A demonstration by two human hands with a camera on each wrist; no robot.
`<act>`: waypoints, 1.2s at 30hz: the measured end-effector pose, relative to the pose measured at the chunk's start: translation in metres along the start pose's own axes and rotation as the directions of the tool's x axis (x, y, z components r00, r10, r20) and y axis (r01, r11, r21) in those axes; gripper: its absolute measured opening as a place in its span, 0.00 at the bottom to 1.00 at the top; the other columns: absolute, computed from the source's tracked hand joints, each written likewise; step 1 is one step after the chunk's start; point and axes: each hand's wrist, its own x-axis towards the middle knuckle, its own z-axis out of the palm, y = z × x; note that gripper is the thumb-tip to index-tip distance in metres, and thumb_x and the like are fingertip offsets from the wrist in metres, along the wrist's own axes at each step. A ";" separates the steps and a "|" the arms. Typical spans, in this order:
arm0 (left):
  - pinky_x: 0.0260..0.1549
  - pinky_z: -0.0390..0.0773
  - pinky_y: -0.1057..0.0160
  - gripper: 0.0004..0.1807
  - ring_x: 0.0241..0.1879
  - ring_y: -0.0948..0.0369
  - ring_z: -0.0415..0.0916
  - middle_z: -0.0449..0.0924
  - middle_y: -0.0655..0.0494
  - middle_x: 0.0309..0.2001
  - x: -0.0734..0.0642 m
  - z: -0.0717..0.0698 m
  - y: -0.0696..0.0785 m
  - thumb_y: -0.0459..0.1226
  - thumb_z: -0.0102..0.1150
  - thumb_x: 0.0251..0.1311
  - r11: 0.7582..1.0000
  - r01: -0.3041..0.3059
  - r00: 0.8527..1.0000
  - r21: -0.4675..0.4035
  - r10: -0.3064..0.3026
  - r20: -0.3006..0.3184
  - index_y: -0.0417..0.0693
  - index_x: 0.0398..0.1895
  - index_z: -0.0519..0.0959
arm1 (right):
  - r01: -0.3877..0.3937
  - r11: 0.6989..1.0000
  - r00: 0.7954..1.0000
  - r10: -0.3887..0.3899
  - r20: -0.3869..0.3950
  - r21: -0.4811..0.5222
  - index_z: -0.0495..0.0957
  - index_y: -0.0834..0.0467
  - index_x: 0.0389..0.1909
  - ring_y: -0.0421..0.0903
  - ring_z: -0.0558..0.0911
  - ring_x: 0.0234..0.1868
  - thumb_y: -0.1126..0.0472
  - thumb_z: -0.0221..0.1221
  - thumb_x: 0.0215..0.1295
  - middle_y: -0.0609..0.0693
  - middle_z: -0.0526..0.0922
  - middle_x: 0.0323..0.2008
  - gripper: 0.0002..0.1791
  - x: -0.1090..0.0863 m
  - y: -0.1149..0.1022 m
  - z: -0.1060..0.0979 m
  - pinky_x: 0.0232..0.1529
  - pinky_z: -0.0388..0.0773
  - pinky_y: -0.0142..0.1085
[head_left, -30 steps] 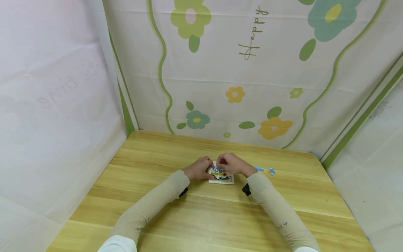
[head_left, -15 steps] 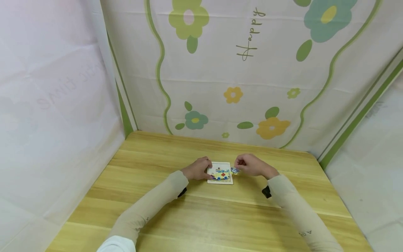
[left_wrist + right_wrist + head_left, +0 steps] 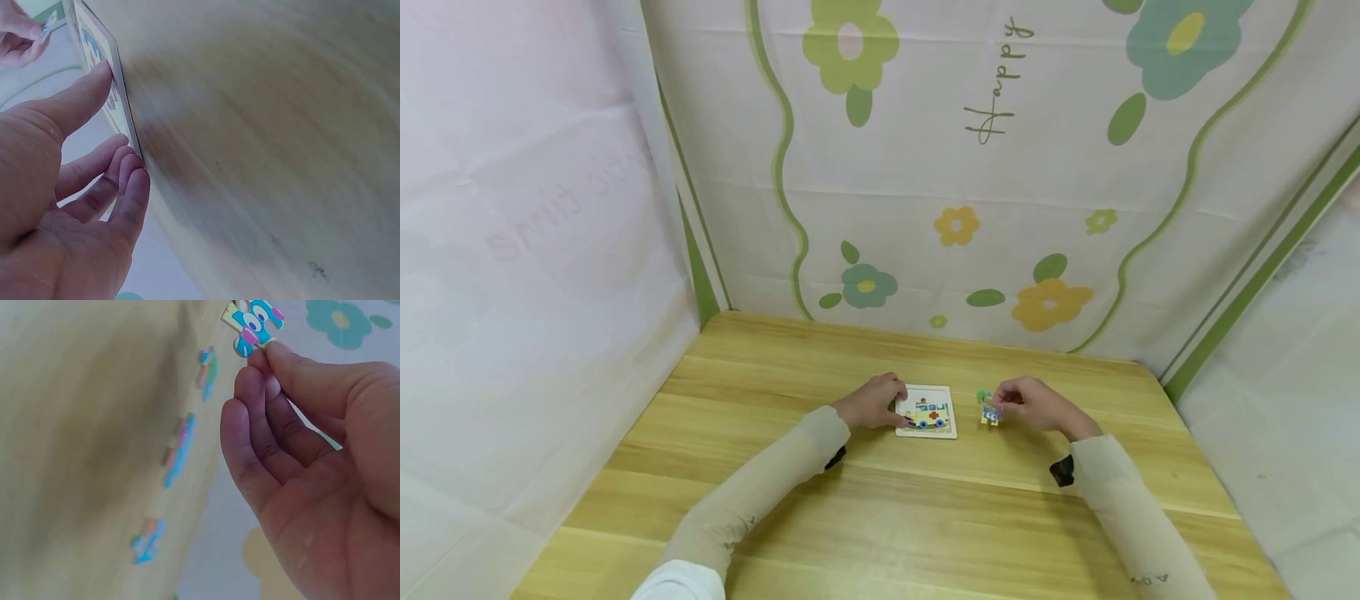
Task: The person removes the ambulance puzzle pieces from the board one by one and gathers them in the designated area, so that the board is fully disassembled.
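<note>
My left hand (image 3: pixel 872 402) holds the left side of a small white-framed puzzle board (image 3: pixel 955 427). Its thumb lies over the board's face and the other fingertips meet the edge in the left wrist view. A yellow ambulance picture (image 3: pixel 931 414) fills the lower part of the board; the upper part is pale. To the right of the board, my right hand (image 3: pixel 1036 403) pinches a jigsaw piece (image 3: pixel 255 324) between thumb and index finger. Blue with cartoon eyes and a yellow edge, this piece is raised above the table in the right wrist view.
Three loose pieces lie on the wooden table (image 3: pixel 880 517) in the right wrist view: a green-and-blue piece (image 3: pixel 209 374), a blue-and-pink piece (image 3: pixel 180 450) and a blue piece (image 3: pixel 149 540). A flower-printed cloth (image 3: pixel 910 167) hangs behind the table.
My right hand has moved from over the board's upper part to the right, carrying the eyed jigsaw piece away from the board. My left hand stays at the board's left side.
</note>
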 end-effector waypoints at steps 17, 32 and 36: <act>0.54 0.74 0.58 0.24 0.46 0.59 0.67 0.77 0.45 0.56 0.000 0.001 0.002 0.42 0.70 0.69 1.000 -0.003 1.000 0.012 0.003 -0.002 0.36 0.61 0.79 | -0.081 0.996 0.996 0.080 -0.036 -0.024 0.86 0.59 0.40 0.42 0.78 0.36 0.65 0.60 0.77 0.49 0.86 0.37 0.06 0.011 0.018 0.019 0.39 0.76 0.32; 0.51 0.75 0.60 0.23 0.45 0.60 0.68 0.77 0.46 0.54 0.000 0.000 0.001 0.42 0.72 0.68 1.000 -0.008 1.000 0.005 0.008 -0.005 0.36 0.59 0.80 | -0.082 0.988 0.997 0.080 -0.023 -0.131 0.85 0.59 0.37 0.41 0.75 0.32 0.66 0.60 0.77 0.49 0.87 0.34 0.07 0.015 0.003 0.015 0.37 0.75 0.34; 0.48 0.73 0.61 0.23 0.44 0.60 0.67 0.77 0.46 0.53 0.000 0.000 0.001 0.42 0.72 0.67 1.000 -0.011 1.000 -0.003 0.011 0.001 0.36 0.58 0.80 | -0.077 0.987 0.997 0.079 0.006 -0.141 0.85 0.60 0.38 0.41 0.78 0.34 0.67 0.62 0.75 0.49 0.87 0.36 0.06 0.018 -0.003 0.011 0.39 0.78 0.35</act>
